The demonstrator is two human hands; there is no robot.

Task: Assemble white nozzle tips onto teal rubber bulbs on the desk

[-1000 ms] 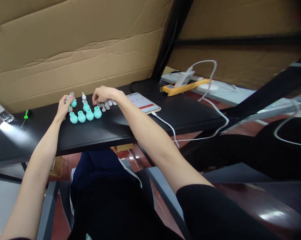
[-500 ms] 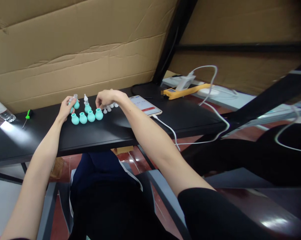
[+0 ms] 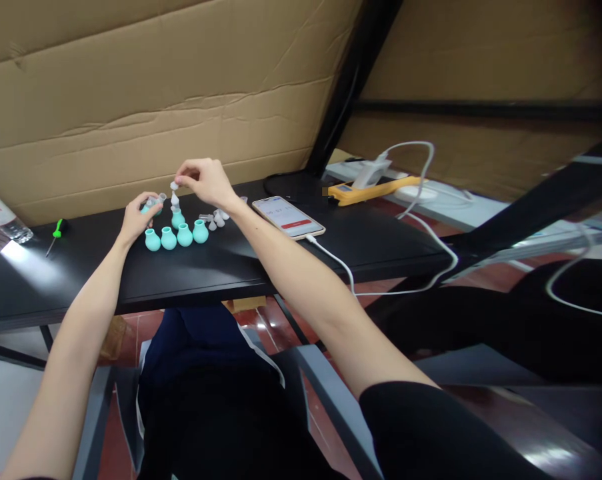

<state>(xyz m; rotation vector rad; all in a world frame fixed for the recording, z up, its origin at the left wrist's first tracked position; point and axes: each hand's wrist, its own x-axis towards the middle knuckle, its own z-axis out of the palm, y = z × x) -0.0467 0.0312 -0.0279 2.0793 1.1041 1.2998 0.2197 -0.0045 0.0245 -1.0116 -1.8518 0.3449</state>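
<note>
Cardboard [image 3: 131, 100] backs the black tabletop [image 3: 231, 260] where your left hand [image 3: 135, 217] closes round a teal bulb [image 3: 148, 207] and your right hand [image 3: 203, 181] pinches a small grey tip [image 3: 174, 186] above the bulb row [image 3: 169, 239]; both look light, the bulb likely soft, best gripped at its belly.

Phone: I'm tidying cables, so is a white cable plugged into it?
Yes, a white cable enters the near end of the phone.

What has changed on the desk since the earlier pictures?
The right hand left the pile of white tips and rose with a single tip pinched, above the capped bulb. The left hand keeps its teal bulb; the row of bulbs and phone stayed.
</note>
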